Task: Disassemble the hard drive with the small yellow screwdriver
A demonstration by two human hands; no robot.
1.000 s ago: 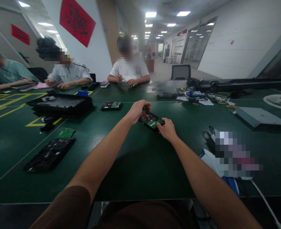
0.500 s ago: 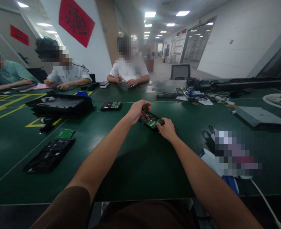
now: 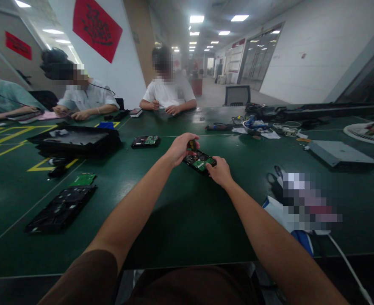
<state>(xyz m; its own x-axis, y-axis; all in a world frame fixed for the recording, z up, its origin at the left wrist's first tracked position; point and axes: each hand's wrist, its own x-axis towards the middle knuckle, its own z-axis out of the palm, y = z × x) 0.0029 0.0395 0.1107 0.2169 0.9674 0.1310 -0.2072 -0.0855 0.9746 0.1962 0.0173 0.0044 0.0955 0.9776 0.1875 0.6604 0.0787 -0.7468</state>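
A dark tool was clasped in the left hand, its tip hard to make out, the right hand pinched a partly covered black device between both hands, a green table spread beneath, ceiling lights shone beyond.

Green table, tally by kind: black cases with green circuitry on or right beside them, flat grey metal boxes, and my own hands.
Black, with green circuitry: 3 (held case, far case, near left case)
Grey metal box: 1
Own: 2 (left hand, right hand)
Total: 6
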